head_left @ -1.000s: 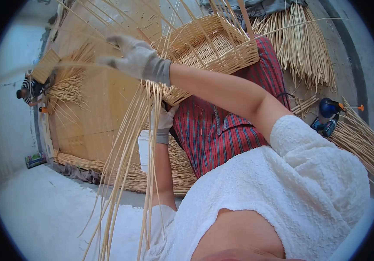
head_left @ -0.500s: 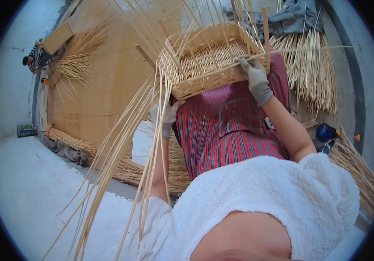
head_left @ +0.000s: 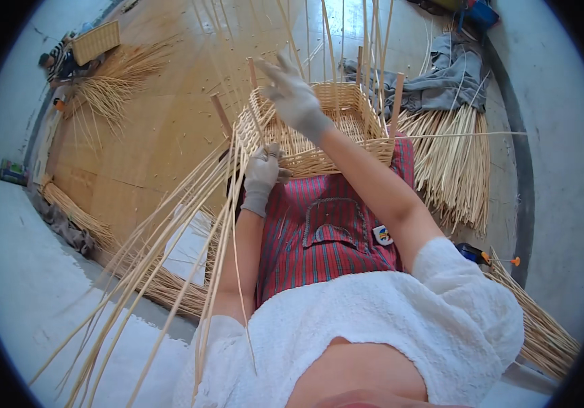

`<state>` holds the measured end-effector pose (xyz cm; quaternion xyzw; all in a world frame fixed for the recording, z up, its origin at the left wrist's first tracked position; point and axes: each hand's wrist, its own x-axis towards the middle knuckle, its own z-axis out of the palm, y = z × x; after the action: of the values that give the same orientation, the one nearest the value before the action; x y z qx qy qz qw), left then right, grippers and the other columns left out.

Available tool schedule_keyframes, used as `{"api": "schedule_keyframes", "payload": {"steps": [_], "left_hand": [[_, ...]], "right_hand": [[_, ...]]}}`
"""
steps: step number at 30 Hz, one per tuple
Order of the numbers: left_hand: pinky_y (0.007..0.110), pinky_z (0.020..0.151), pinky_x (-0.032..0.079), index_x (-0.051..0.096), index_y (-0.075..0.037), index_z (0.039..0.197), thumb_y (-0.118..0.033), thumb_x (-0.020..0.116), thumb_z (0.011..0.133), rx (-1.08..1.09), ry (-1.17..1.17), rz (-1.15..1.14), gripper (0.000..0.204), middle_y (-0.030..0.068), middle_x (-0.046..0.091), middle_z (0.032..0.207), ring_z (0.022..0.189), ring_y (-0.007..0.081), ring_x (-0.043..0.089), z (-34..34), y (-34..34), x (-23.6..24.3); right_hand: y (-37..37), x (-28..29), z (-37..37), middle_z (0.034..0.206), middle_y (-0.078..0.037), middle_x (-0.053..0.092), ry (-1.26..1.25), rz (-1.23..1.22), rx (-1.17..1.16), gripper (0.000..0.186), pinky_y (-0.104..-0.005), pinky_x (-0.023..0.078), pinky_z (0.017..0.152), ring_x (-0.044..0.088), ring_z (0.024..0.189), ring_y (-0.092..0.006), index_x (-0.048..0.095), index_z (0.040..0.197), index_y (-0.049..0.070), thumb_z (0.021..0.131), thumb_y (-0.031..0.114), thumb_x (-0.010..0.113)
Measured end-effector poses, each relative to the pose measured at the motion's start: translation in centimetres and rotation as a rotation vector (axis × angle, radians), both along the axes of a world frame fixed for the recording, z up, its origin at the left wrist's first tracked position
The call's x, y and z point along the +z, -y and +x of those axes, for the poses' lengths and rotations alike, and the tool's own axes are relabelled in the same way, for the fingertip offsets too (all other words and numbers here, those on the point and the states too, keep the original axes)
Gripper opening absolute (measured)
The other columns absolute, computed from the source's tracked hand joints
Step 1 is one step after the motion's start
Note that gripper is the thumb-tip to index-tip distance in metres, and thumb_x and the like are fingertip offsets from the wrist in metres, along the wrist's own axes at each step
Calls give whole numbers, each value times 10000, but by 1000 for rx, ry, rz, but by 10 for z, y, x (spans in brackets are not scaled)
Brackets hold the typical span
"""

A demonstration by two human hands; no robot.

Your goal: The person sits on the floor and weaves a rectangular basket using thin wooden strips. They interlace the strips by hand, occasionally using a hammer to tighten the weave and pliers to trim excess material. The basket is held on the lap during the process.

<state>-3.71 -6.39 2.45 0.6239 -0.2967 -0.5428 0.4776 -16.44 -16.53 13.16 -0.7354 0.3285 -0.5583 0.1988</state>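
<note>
A half-woven wicker basket [head_left: 332, 163] rests on my lap over a red striped apron [head_left: 292, 234]. Wooden posts [head_left: 398, 102] stand at its corners, and thin upright canes [head_left: 332, 41] rise from its sides. My left hand [head_left: 262, 178], in a grey-white glove, grips the near left corner of the basket with the thumb on top. From that corner, several long loose canes [head_left: 169, 231] trail down to the lower left. My gloved right hand [head_left: 290, 95] is above the basket's left side, fingers spread, with nothing seen in it.
A large cane bundle [head_left: 448, 163] lies at the right, partly under grey cloth [head_left: 441, 81]. More canes [head_left: 536, 313] lie at lower right, near a dark tool with an orange tip [head_left: 474, 253]. At far left, a person in stripes [head_left: 57, 60] sits by a wicker panel [head_left: 95, 43].
My right hand has let go of the near right rim and swung left and up over the basket, its fingers opening. My left hand stays at the near left corner. The view has shifted.
</note>
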Motion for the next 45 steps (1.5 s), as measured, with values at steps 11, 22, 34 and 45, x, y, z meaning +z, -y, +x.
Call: {"api": "schedule_keyframes", "payload": {"steps": [11, 22, 34, 45], "left_hand": [[347, 363, 508, 472, -90, 894, -267, 810, 894, 97, -24, -11, 382, 63, 589, 626, 470, 201, 635, -7, -1, 8], [332, 622, 561, 543, -35, 1230, -304, 681, 983, 264, 763, -489, 390, 103, 707, 835, 740, 233, 695, -42, 10, 27], [329, 451, 556, 663, -5, 1043, -451, 646, 997, -204, 186, 94, 448, 115, 702, 717, 529, 185, 689, -83, 29, 21], [311, 572, 555, 600, -105, 1188, -209, 593, 1013, -159, 477, -573, 204, 124, 707, 1005, 663, 162, 692, -146, 38, 40]], "right_hand": [[-62, -111, -94, 676, -26, 474, 875, 568, 53, 270, -474, 600, 685, 568, 622, -188, 478, 1302, 109, 1093, 279, 492], [-66, -110, -189, 978, -93, 740, 822, 685, -56, 127, -232, 520, 570, 715, 844, -184, 559, 1095, 106, 1021, 169, 641], [34, -37, -141, 1290, -109, 658, 214, 205, 419, 300, -277, 528, 777, 650, 1051, -138, 581, 1321, 51, 1046, 120, 480], [-75, -62, -278, 1184, -114, 699, 495, 777, -441, 227, -248, 538, 625, 693, 983, -161, 532, 1242, 82, 1028, 108, 606]]}}
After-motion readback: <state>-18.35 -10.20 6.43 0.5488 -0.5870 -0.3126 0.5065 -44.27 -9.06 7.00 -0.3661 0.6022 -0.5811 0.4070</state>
